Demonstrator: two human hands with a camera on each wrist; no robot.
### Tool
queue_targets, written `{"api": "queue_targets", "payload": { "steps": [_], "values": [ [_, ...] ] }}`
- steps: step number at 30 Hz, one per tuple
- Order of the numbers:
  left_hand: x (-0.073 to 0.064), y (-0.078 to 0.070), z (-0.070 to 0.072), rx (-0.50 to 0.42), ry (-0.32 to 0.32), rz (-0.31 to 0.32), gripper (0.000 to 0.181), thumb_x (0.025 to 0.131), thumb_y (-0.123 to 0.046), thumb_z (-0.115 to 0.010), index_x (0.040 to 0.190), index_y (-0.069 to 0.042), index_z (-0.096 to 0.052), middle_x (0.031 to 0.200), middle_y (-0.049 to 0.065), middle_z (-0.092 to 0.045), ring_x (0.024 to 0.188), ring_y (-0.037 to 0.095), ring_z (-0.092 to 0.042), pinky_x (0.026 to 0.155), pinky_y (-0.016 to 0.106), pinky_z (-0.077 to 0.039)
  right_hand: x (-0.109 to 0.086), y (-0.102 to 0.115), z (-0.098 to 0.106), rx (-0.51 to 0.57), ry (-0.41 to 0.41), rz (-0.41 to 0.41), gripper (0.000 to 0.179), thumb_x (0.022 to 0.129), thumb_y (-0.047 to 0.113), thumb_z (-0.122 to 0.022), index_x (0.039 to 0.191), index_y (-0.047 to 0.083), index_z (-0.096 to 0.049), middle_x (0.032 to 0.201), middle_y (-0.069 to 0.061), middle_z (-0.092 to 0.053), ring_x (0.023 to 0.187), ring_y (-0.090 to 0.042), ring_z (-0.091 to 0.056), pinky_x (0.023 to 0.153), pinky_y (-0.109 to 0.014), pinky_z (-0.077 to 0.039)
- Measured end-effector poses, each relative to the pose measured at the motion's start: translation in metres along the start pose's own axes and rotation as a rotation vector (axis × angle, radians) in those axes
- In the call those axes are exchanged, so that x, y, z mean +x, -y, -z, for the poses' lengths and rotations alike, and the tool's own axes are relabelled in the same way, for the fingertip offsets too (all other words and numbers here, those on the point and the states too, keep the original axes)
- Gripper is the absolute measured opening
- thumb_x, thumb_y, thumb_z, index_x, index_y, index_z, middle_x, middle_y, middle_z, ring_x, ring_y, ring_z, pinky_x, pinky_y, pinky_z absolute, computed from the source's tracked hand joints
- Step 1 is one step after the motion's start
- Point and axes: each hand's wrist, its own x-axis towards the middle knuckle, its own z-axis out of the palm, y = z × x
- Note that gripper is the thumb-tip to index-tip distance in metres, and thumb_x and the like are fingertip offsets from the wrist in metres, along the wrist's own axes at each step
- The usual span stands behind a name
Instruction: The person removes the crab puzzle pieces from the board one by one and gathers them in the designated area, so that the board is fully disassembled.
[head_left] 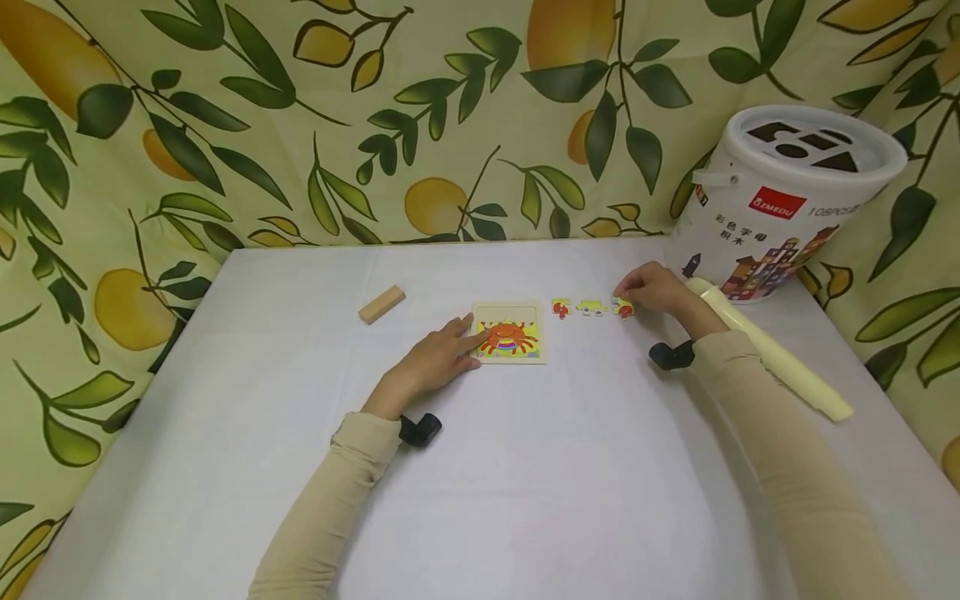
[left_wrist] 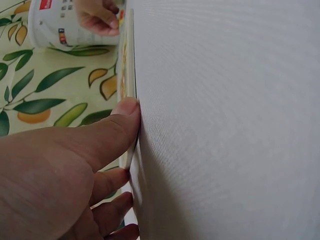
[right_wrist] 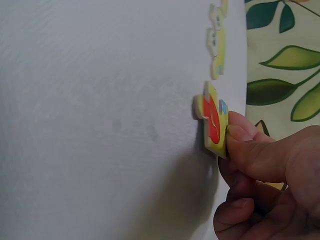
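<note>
A square wooden puzzle board point(head_left: 512, 360) with a crab picture lies on the white table, its upper strip bare wood. My left hand point(head_left: 431, 358) rests at its left side: the index finger reaches over the picture and the thumb point(left_wrist: 120, 122) touches the front edge. To the board's right, a red puzzle piece point(head_left: 561, 308) and a yellow puzzle piece with eyes point(head_left: 592, 308) lie in a row. At the row's right end, my right hand point(head_left: 654, 287) pinches a red and yellow puzzle piece point(right_wrist: 214, 120) by its edge between thumb and index finger.
A wooden block point(head_left: 382, 305) lies left of the board. On the right stands a white bucket point(head_left: 780, 200) with shape holes in its lid, and a pale yellow roll point(head_left: 780, 354) lies beside my right forearm. Fruit-patterned cloth point(head_left: 442, 125) hangs behind the table.
</note>
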Motion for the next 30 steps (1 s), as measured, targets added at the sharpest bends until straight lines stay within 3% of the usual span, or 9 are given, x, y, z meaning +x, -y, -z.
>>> {"api": "queue_targets", "payload": {
  "steps": [7,15,18,22,27,30],
  "values": [
    [-0.001,0.000,0.002,0.012,-0.017,0.000,0.052,0.093,-0.031,-0.053,0.141,-0.019,-0.039,0.151,0.016,-0.023,0.139,0.033,-0.024,0.108,0.049,-0.029,0.000,0.002,-0.003,-0.057,-0.048,0.008,0.018,0.089,0.004,-0.054,0.098,-0.005,-0.066,0.091,-0.016,-0.063,0.084,-0.026,-0.050,0.070,-0.032,-0.040],
    [0.000,0.001,-0.002,-0.022,-0.033,-0.019,0.050,0.092,-0.029,-0.056,0.139,-0.019,-0.043,0.150,0.016,-0.026,0.138,0.033,-0.026,0.108,0.049,-0.030,-0.005,0.006,-0.006,-0.067,-0.137,0.097,0.021,0.092,0.009,-0.053,0.105,-0.003,-0.063,0.100,-0.022,-0.060,0.089,-0.031,-0.051,0.076,-0.041,-0.042],
    [-0.001,0.001,-0.001,-0.028,-0.032,-0.037,0.046,0.093,-0.025,-0.054,0.137,-0.019,-0.044,0.150,0.016,-0.026,0.138,0.033,-0.026,0.108,0.048,-0.029,-0.005,0.024,-0.015,-0.060,-0.151,0.129,0.025,0.093,0.015,-0.054,0.112,0.000,-0.061,0.102,-0.021,-0.059,0.089,-0.031,-0.051,0.071,-0.037,-0.043],
    [-0.003,0.000,0.001,-0.027,-0.022,-0.054,0.042,0.094,-0.019,-0.052,0.136,-0.020,-0.047,0.150,0.018,-0.025,0.138,0.035,-0.024,0.109,0.049,-0.027,-0.004,0.064,-0.039,-0.039,-0.045,0.183,0.029,0.092,0.018,-0.056,0.115,0.001,-0.057,0.097,-0.017,-0.059,0.081,-0.025,-0.052,0.063,-0.027,-0.043],
    [-0.002,0.001,-0.001,-0.030,0.001,-0.049,0.043,0.095,-0.018,-0.050,0.137,-0.024,-0.045,0.150,0.018,-0.023,0.139,0.036,-0.021,0.109,0.051,-0.026,-0.003,0.112,-0.075,-0.013,0.078,0.255,0.019,0.092,0.016,-0.055,0.104,0.003,-0.060,0.082,-0.009,-0.057,0.072,-0.019,-0.049,0.061,-0.024,-0.040],
    [-0.002,0.000,-0.003,-0.049,-0.002,-0.047,0.042,0.096,-0.019,-0.049,0.137,-0.025,-0.045,0.151,0.017,-0.022,0.139,0.036,-0.021,0.108,0.052,-0.026,0.000,0.130,-0.092,-0.015,0.099,0.285,0.017,0.092,0.019,-0.055,0.098,0.005,-0.061,0.076,-0.005,-0.055,0.070,-0.018,-0.048,0.061,-0.024,-0.038]
  ]
}}
